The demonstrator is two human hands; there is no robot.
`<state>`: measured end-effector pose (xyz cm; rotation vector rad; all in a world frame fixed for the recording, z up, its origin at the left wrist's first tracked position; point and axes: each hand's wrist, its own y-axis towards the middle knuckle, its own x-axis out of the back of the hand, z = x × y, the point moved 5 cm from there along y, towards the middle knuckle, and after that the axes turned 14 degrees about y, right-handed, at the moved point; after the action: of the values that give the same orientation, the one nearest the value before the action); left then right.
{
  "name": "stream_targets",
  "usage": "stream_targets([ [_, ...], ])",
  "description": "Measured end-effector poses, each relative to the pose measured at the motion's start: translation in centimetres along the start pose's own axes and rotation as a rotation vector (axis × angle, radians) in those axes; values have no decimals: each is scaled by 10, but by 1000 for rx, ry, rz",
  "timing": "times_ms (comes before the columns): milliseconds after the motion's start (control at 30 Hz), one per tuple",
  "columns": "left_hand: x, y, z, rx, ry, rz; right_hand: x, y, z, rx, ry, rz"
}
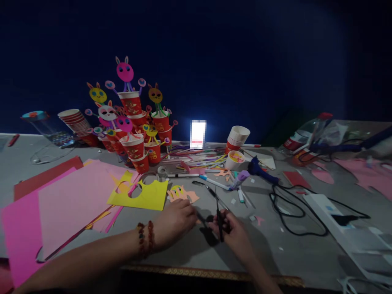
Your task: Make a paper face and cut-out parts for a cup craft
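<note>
My right hand [233,228] grips a pair of dark scissors [218,212], its narrow blades pointing up and away from me. My left hand [179,220], with two beaded bracelets at the wrist, is closed low over the table. Its fingertips hide what they hold, if anything; a speck of orange shows beside them. Just beyond it lie an orange paper offcut [192,197] and a round yellow paper face [177,190]. A yellow sheet with cut-out holes [153,194] rests left of those. Between the hands and the pens sits a black-handled craft knife or pen [208,188].
Pink paper sheets [70,200] spread at left. Stacked red cups with paper animal figures [131,147] stand behind them. Pipe cleaners [196,157], a glue stick [240,179] and a cup of scraps [235,160] lie mid-table. At right are a black cable [290,228] and a bottle [306,132].
</note>
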<state>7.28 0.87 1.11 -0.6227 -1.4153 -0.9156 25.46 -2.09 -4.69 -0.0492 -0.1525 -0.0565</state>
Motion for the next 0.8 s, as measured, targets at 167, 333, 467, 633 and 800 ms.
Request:
stream_targets([
  [167,-13,22,-17,-61,89,99,3,0,1,26,7,-92],
  [333,-15,38,-22,-95,94,178,5,-2,-7,16,28,-67],
  [467,-12,38,-8,-148,69,194,4,-1,-4,31,31,-45],
  [633,-9,27,11,-163,16,159,4,-1,1,39,42,-44],
  [800,-17,22,6,-109,-5,147,4,-1,-3,59,22,-32],
])
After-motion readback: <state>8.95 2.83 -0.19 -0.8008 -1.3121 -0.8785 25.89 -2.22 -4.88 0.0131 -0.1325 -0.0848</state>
